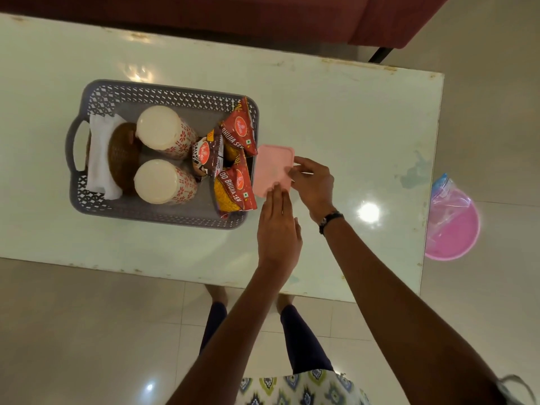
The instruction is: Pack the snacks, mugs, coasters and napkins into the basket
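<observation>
A grey plastic basket (163, 92) stands on the white table (336, 106). Inside it are white napkins (98, 153) at the left end, brown round coasters (122, 156) beside them, two patterned mugs (165, 131) (163, 182) upside down in the middle, and several red snack packets (238, 128) at the right end. A pink rectangular box (271, 168) is just outside the basket's right rim. My right hand (314, 182) pinches its right edge. My left hand (279, 226) touches its near edge with straight fingers.
A pink round tub (454, 232) with a clear plastic bag sits on the floor right of the table. A dark red sofa (263, 16) runs behind the table's far edge. My legs stand at the table's near edge.
</observation>
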`<state>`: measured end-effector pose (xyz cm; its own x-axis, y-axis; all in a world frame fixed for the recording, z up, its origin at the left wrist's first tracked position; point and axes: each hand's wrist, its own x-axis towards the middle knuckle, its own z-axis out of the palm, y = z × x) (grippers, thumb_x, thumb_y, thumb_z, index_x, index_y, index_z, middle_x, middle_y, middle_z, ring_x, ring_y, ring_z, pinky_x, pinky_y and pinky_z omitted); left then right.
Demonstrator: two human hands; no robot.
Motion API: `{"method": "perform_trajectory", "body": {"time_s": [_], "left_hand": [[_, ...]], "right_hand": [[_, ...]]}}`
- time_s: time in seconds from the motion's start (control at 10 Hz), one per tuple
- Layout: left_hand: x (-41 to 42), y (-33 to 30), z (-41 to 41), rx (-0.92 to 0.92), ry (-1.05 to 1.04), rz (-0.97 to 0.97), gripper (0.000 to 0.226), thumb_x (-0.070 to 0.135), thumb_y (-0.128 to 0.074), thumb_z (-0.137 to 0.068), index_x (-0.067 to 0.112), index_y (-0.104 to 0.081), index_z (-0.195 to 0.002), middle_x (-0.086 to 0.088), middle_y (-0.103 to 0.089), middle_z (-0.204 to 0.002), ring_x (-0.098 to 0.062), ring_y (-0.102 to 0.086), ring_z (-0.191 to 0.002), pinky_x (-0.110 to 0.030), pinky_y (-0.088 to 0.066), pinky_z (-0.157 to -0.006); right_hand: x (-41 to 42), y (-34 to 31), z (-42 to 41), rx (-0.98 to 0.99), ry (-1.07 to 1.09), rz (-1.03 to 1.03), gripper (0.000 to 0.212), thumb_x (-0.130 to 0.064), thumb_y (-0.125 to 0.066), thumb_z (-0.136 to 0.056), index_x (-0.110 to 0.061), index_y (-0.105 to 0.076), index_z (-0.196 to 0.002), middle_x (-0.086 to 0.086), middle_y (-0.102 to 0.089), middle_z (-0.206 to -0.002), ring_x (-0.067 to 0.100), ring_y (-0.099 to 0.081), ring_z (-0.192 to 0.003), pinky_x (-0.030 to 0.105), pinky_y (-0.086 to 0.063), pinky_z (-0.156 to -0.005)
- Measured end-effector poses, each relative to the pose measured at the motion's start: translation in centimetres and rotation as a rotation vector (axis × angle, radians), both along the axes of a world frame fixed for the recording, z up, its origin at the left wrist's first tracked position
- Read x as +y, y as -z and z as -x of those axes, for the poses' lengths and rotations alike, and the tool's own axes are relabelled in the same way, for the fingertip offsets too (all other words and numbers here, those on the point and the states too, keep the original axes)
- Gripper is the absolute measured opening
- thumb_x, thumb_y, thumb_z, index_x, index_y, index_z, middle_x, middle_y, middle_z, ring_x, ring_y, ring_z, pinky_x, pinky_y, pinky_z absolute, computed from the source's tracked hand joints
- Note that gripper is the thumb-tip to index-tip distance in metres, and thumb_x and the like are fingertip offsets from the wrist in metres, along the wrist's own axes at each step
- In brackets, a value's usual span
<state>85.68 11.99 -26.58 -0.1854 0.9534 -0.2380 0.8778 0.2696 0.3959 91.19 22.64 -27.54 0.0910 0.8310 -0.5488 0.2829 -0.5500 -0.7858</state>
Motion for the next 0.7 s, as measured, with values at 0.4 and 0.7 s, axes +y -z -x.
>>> {"method": "perform_trajectory", "body": {"time_s": [0.4, 0.7], "left_hand": [[0.3, -1.9, 1.2, -0.177, 0.014, 0.008, 0.056, 0.021, -0.055, -0.093, 0.004, -0.034, -0.142, -0.014, -0.038, -0.148, -0.028, -0.035, -0.138, -0.038, -0.034, -0.108], [-3.1, -8.4, 8.8, -0.512, -0.127, -0.098, 0.039, 0.020, -0.050, -0.095, 0.018, -0.044, -0.134, -0.003, -0.053, -0.136, -0.017, -0.051, -0.124, -0.030, -0.050, -0.095]], "right_hand": [[-2.1, -1.8, -1.1, 0.010, -0.019, 0.023, 0.023, -0.012, -0.058, -0.091, -0.011, -0.063, -0.114, -0.002, -0.066, -0.100, 0.018, -0.066, -0.094, 0.034, -0.054, -0.091], [-8.8, -8.9, 0.6, 0.102, 0.220, -0.072, 0.013, -0.006, -0.056, -0.091, -0.008, -0.066, -0.099, 0.010, -0.070, -0.091, 0.022, -0.067, -0.089, 0.038, -0.055, -0.090]]}}
